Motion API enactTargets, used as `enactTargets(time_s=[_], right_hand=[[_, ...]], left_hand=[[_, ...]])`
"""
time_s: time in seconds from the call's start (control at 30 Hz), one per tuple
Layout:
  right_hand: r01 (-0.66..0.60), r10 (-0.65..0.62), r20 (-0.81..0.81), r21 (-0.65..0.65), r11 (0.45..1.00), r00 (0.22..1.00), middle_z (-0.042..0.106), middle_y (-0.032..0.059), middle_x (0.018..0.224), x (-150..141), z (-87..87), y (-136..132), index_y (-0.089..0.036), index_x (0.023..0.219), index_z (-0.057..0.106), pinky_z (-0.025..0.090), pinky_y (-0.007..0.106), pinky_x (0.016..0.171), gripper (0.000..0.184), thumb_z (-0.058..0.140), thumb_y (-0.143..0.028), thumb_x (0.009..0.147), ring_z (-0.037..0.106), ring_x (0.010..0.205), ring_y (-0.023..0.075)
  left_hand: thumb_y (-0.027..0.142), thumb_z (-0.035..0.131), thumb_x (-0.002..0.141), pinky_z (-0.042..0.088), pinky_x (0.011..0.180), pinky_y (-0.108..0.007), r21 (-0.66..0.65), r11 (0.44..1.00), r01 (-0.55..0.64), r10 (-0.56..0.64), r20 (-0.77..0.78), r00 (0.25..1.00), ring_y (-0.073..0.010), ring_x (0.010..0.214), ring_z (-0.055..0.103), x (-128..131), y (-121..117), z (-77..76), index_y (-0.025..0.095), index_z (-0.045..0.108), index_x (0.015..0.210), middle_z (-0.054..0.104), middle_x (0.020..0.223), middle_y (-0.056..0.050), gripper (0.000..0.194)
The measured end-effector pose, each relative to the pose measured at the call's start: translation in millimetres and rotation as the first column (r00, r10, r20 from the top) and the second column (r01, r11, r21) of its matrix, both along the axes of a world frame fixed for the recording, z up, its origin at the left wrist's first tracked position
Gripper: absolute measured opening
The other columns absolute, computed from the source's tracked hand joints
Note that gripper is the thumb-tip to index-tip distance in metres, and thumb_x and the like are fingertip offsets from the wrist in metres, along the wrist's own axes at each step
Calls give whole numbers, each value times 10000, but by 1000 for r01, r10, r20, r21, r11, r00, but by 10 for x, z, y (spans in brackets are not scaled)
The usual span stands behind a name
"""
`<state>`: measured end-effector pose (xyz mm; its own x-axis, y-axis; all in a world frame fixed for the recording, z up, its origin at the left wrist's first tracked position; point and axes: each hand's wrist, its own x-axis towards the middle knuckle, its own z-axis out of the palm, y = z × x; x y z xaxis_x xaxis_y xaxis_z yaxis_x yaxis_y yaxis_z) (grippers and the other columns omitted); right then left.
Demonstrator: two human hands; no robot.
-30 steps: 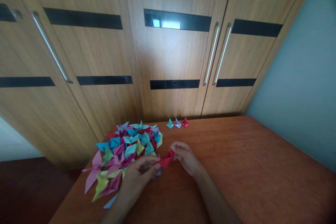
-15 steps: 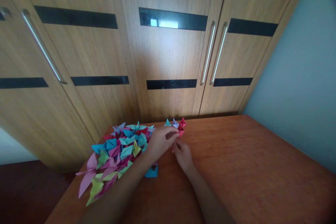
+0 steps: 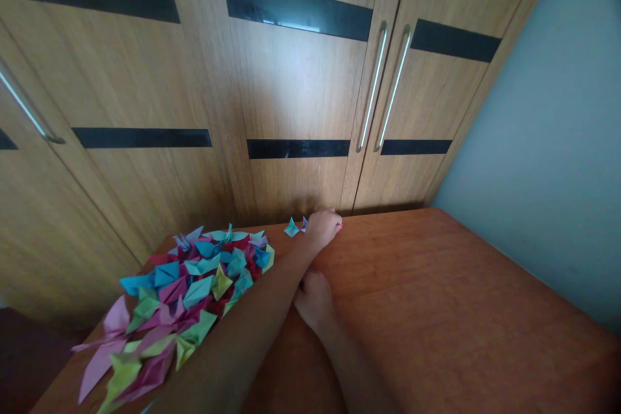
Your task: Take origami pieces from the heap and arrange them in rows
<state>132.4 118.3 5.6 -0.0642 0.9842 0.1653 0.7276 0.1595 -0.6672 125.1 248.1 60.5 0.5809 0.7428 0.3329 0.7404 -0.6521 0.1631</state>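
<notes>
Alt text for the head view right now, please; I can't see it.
Left hand at the far edge of the table, red paper just showing at its fingers, beside a teal piece and a lilac piece. Right hand nearer, fingers mostly hidden. Folded-paper pile at left; cabinet behind.

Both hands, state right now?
Left hand: curled at a mostly hidden red folded-paper piece; grip unclear.
Right hand: fingers mostly hidden; open or closed cannot be told.

Red paper (image 3: 340, 225) and lilac paper (image 3: 304, 225), mostly covered
My left hand (image 3: 324, 226) hides them; its forearm (image 3: 264, 310) overlaps my right hand (image 3: 316, 301).
</notes>
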Motion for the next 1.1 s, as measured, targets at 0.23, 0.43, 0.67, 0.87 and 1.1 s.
enactTargets(time_s=[0.23,0.43,0.67,0.87,1.1], right_hand=[[-8,9,30,-18,1000,1000,724,102,855,2,10,-8,-186,813,730,398,243,597,226,524,-280,801,670,792,225],[-15,15,20,-6,1000,1000,725,93,879,7,36,-17,-194,842,728,420,235,613,230,523,-290,804,671,809,223],[-13,14,41,-31,999,999,726,94,868,2,32,-5,-191,846,730,432,238,655,222,538,-290,797,664,816,222],[-8,8,52,-9,1000,999,725,87,871,4,28,-8,-199,858,724,416,235,619,233,527,-307,798,667,791,218],[-15,15,87,-6,1000,996,721,50,797,-14,59,-21,-200,778,708,373,216,598,215,502,-250,814,647,729,168]], left_hand=[[202,555,798,447,703,-275,-21,1000,-8,6,-90,996,-193,852,595,121,72,-33,205,704,778,644,886,-58,151],[220,561,810,465,726,-297,-30,999,-22,18,-118,993,-213,896,598,137,38,-23,202,701,807,643,926,-70,142],[218,583,804,467,764,-324,-47,998,-40,34,-109,993,-226,933,597,122,55,-51,203,694,823,638,957,-77,114],[227,607,789,457,760,-299,-53,998,-42,39,-57,998,-211,934,592,121,66,-89,220,691,819,649,944,-58,90],[344,581,815,443,693,-257,-57,996,-62,66,73,995,-174,812,610,-22,84,95,226,700,854,687,860,-35,173]])
